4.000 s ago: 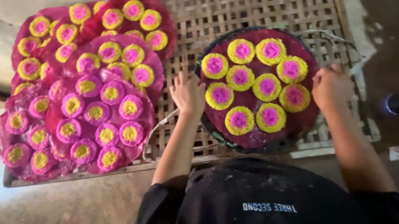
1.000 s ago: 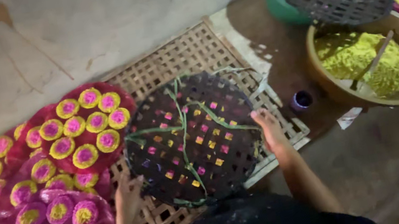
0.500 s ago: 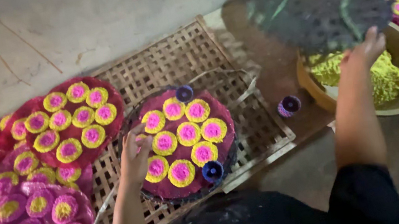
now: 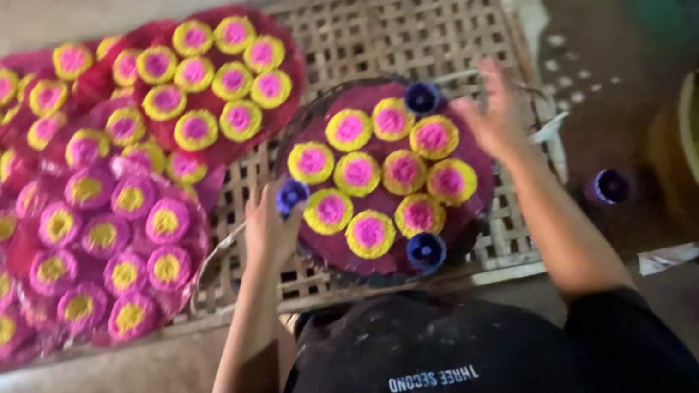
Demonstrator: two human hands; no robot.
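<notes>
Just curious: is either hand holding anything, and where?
Left hand touches a blue cap at the round tray's edge; right hand hovers open, empty.
</notes>
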